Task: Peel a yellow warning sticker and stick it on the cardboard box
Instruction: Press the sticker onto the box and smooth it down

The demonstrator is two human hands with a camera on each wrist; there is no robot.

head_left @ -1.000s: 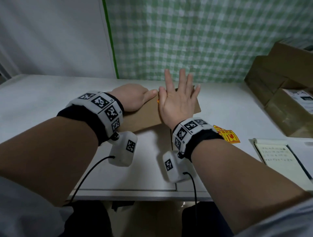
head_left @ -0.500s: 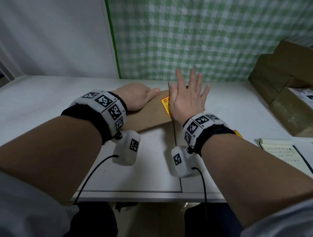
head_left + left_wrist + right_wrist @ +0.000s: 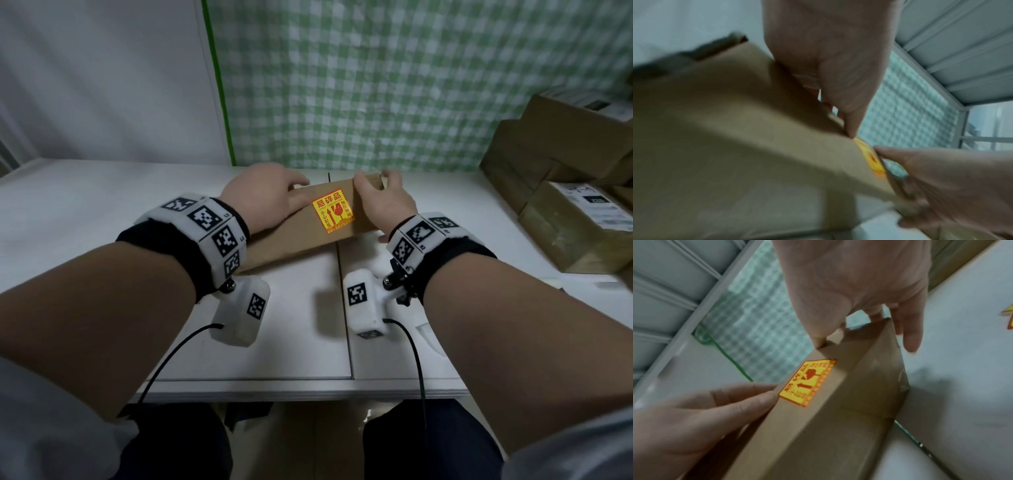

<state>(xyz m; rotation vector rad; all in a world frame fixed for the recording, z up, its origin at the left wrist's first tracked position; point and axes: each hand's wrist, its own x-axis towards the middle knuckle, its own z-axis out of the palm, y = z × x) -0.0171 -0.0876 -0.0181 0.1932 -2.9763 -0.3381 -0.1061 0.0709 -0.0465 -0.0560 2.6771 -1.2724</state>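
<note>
A flat brown cardboard box lies slanted across the middle of the white table. A yellow warning sticker with red print sits flat on its top face, uncovered. My left hand grips the box's far edge to the left of the sticker, thumb on top. At the box's right end, my right hand grips it with the thumb on top and the fingers over the end. The right wrist view shows the sticker between both hands. In the blurred left wrist view, only a strip of the sticker shows.
Several brown cardboard boxes are stacked at the table's right side. Loose yellow stickers lie on the table right of the box. A green checked cloth hangs behind the table.
My right hand lifted off the sticker, slid right and now grips the box's right end. The sticker is fully uncovered. My left hand shifted to the box's far edge.
</note>
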